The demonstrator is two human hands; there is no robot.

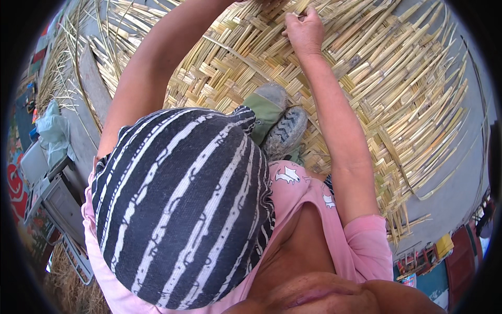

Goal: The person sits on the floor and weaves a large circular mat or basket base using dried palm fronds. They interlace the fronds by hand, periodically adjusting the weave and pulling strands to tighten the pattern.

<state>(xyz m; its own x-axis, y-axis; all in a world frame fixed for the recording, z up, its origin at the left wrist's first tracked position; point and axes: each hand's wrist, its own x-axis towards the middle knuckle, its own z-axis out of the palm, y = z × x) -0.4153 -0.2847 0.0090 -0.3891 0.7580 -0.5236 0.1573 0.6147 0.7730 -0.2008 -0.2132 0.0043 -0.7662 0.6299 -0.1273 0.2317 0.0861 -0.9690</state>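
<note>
A: What lay nearest the camera?

B: A black-and-white striped cloth (178, 204) over the lap and a pink shirt (361, 246). Beyond it, two worn shoes (280, 125) rested on the woven reed mat (397, 94).

A: And the hands?

B: The right hand (304, 31) was farther out on the mat, its grip pressed together, pinching a reed strip (296, 17) at the weave. The left hand (272, 3) reached to the top edge of the view, mostly cut off; I couldn't tell its grip.

A: Where was the mat?

B: Flat on the grey ground (460, 178), under the feet, loose strips fanning from its edges.
</note>
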